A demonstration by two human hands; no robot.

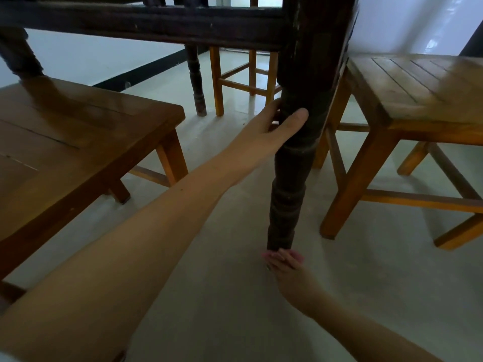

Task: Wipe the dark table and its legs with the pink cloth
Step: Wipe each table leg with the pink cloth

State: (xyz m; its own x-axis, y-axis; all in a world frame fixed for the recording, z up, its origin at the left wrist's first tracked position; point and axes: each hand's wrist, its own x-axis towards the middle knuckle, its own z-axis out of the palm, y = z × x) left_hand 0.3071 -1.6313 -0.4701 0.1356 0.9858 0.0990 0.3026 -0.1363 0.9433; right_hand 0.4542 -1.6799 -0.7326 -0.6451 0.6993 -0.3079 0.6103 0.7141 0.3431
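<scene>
The dark table (146,24) is seen from below, its apron running across the top of the view and its near turned leg (290,178) standing upright on the pale floor (222,296) in the middle. The left hand (271,126) is wrapped around the upper turned part of this leg, the thumb lying across the front and the fingers curled behind, so that grip is clenched on the leg itself. The right hand (285,262) is held low at the foot of the same leg, just where it meets the floor, with its fingers pressed forward against the base. The pink cloth (266,255) shows only as small pink edges beside and beyond these fingers, so it lies in the right grip, between the fingers and the bottom of the leg, well below the left hand. How much of the cloth is bunched in the palm cannot be told. A brown wooden stool (78,126) stands to the left of the leg and another stool (418,100) to the right, both near but apart from it. A far table leg (196,74) and a lighter chair frame (245,79) are visible behind.
</scene>
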